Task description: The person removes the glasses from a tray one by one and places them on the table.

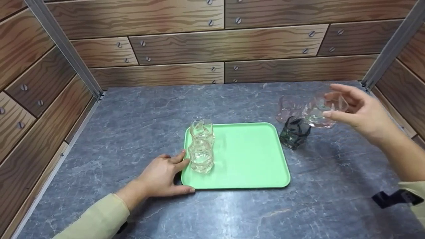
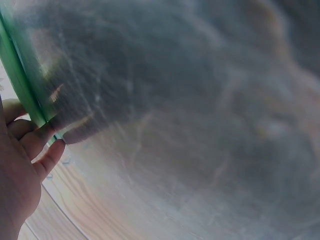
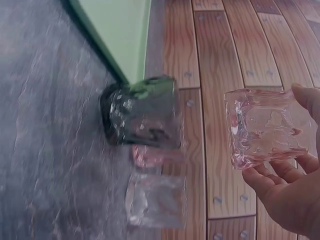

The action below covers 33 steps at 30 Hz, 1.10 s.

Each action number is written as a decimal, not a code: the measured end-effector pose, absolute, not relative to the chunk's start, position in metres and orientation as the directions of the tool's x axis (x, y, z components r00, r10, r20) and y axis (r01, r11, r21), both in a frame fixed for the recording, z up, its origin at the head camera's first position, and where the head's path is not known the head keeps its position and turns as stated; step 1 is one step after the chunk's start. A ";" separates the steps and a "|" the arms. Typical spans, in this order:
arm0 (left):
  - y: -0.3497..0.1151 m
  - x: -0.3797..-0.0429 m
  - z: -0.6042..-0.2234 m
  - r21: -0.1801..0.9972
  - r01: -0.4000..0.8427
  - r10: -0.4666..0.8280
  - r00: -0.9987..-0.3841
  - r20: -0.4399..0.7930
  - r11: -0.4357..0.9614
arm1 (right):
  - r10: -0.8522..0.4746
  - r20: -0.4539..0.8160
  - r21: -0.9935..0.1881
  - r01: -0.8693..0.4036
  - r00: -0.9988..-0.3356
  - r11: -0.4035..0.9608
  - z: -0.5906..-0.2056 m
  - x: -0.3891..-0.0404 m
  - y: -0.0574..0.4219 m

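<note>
My right hand (image 1: pixel 365 114) holds a faintly pink, see-through glass (image 3: pixel 265 127) between thumb and fingers, raised above the table at the right. Just below and left of it a dark grey glass (image 1: pixel 295 132) stands beside the green tray (image 1: pixel 249 156). A pink glass (image 1: pixel 288 109) stands behind the grey one. Along the tray's left side two clear glasses, a farther one (image 1: pixel 202 128) and a nearer one (image 1: pixel 201 158), stand one behind the other. My left hand (image 1: pixel 162 176) touches the tray's near left corner, fingers at the left rim, thumb at the front edge.
In the right wrist view another clear glass (image 3: pixel 157 200) stands near the pink one. The grey marbled table (image 1: pixel 139 109) is bounded by wood-patterned walls (image 1: pixel 225 46) at the back and sides, with metal posts (image 1: pixel 63 46) in the corners.
</note>
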<state>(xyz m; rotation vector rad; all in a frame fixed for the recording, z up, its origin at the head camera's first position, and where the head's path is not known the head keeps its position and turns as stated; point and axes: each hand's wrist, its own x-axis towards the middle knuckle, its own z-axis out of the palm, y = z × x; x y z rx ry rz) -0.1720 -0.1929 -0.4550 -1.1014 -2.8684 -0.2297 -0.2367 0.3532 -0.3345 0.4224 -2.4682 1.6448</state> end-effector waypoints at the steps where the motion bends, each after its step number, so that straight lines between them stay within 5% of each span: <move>1: -0.193 -0.172 -0.455 0.117 0.670 0.660 -0.743 0.111 0.733 | -0.140 0.272 -0.871 -0.305 -0.952 0.385 -0.336 -0.237 0.356; 6: -0.193 -0.172 -0.455 0.113 0.670 0.660 -0.743 0.110 0.734 | -0.091 0.266 -0.838 -0.277 -0.960 0.469 -0.342 -0.237 0.371; 33: -0.193 -0.173 -0.454 0.105 0.667 0.660 -0.745 0.097 0.738 | -0.074 0.125 -0.883 -0.145 -0.989 0.446 -0.405 -0.241 0.410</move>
